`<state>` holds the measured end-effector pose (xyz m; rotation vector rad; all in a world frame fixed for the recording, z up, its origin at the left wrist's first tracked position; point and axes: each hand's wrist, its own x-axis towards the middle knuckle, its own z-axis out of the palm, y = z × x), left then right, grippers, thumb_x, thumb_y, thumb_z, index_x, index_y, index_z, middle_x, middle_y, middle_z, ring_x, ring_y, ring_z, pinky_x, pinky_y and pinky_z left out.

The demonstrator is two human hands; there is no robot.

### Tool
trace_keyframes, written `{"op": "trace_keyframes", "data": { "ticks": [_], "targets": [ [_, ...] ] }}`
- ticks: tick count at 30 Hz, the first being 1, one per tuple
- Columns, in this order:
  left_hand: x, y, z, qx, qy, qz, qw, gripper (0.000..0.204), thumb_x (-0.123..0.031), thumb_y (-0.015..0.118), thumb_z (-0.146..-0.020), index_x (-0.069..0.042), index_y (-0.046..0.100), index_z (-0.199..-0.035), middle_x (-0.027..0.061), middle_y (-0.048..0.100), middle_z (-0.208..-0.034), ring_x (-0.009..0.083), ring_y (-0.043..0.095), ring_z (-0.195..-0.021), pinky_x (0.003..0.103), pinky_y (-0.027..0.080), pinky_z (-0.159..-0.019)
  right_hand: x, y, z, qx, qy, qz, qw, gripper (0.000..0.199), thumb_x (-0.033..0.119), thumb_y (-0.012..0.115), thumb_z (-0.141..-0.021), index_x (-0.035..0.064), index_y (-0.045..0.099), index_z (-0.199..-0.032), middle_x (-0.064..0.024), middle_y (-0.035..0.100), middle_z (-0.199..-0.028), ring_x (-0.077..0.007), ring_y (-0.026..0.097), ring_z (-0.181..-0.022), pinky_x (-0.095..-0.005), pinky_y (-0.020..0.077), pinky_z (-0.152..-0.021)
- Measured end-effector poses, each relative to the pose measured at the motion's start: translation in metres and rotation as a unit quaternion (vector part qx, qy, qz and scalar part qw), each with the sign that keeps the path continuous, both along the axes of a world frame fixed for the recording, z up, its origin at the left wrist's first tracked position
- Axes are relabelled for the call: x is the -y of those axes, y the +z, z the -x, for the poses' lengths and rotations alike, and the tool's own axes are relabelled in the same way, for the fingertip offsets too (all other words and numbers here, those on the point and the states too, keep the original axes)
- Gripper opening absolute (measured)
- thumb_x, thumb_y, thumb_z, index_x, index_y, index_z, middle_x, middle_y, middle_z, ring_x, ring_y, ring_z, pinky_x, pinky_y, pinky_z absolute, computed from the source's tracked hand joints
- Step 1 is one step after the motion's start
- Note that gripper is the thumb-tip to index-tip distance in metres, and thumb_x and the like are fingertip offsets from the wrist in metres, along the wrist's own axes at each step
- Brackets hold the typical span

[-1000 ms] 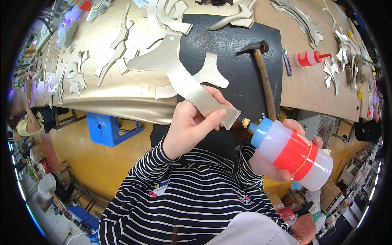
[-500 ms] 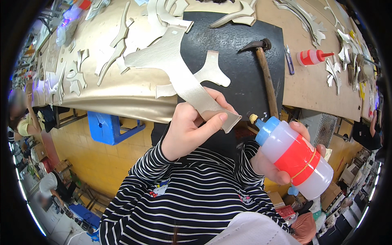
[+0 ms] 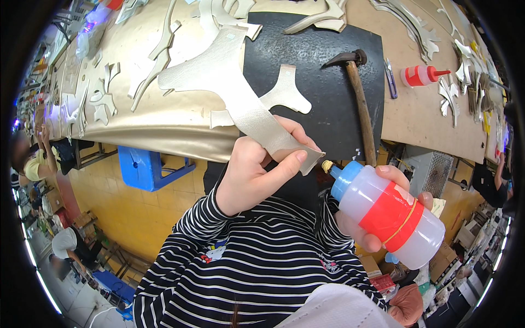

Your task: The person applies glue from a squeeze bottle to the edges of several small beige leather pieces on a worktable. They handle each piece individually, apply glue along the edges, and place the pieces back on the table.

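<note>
My left hand is closed on the end strip of a large pale metallic leather piece, thumb on top. The piece stretches from my fingers up across the bench. In my right hand is a squeeze bottle with a red band, a rubber band round it and a blue cap. Its nozzle, wrapped in something yellowish, points at the strip's folded-looking end with a small gap. Beyond lies a smaller leather piece, partly under the large one, on a black mat.
A hammer with a wooden handle lies on the mat. To its right are a purple-handled cutter and a red-banded bottle. Leather pieces lie over the bench. A blue stool stands below, and other people work at left and right.
My right hand has brought the bottle slightly left and closer to the strip's end. The large leather piece has shifted a little to the left at its far end; my left hand keeps its hold.
</note>
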<state>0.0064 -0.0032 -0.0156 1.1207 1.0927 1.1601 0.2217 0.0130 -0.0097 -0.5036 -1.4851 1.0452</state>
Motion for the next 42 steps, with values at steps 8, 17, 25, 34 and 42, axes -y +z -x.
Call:
{"op": "trace_keyframes", "data": {
  "ticks": [8,17,25,34,42],
  "targets": [
    [0.001,0.005,-0.003,0.027,0.041,0.051,0.998,0.016,-0.004,0.056,-0.085,0.002,0.057,-0.1,0.0089,0.065,-0.089,0.0137,0.062,-0.082,0.026,0.049,-0.074,0.003,0.007,-0.022,0.059,0.097,0.059,0.992,0.105,0.026,0.09,-0.053,0.0239,0.023,-0.133,-0.0152,0.047,-0.128,-0.0249,0.055,-0.109,-0.0306,0.0519,-0.084],
    [0.001,0.001,0.002,-0.005,-0.008,0.014,1.0,0.017,-0.003,0.055,-0.087,0.0,0.047,-0.102,0.0194,0.063,-0.096,0.0194,0.063,-0.088,0.03,0.052,-0.076,0.009,0.002,0.004,0.115,-0.111,-0.038,0.986,0.093,0.06,0.06,-0.079,0.0015,0.013,-0.134,-0.0177,0.055,-0.102,-0.0364,0.06,-0.087,-0.0317,0.0549,-0.064],
    [0.003,0.002,-0.003,0.017,0.038,0.029,0.999,0.018,-0.004,0.056,-0.084,0.002,0.056,-0.101,0.0094,0.064,-0.09,0.0149,0.062,-0.083,0.027,0.049,-0.074,0.003,0.01,-0.017,0.075,0.102,0.071,0.989,0.107,0.026,0.089,-0.056,0.0238,0.018,-0.135,-0.019,0.047,-0.127,-0.0269,0.056,-0.108,-0.0342,0.0507,-0.086],
    [0.003,0.004,-0.002,0.024,0.036,0.037,0.998,0.018,-0.005,0.056,-0.084,0.002,0.056,-0.101,0.0087,0.064,-0.089,0.0136,0.061,-0.081,0.026,0.049,-0.073,0.004,0.006,-0.014,0.024,0.116,0.084,0.989,0.106,0.027,0.089,-0.056,0.0241,0.018,-0.135,-0.0214,0.047,-0.126,-0.0282,0.056,-0.108,-0.0337,0.0509,-0.085],
    [0.002,0.003,-0.001,0.014,0.023,0.033,0.999,0.016,-0.005,0.056,-0.086,0.001,0.054,-0.1,0.0115,0.063,-0.091,0.0147,0.062,-0.082,0.027,0.05,-0.073,0.001,-0.006,0.002,0.002,0.017,-0.02,1.0,0.096,0.051,0.069,-0.076,0.0024,0.011,-0.134,-0.0196,0.053,-0.108,-0.0369,0.056,-0.095,-0.0329,0.0566,-0.067]
  ]
}}
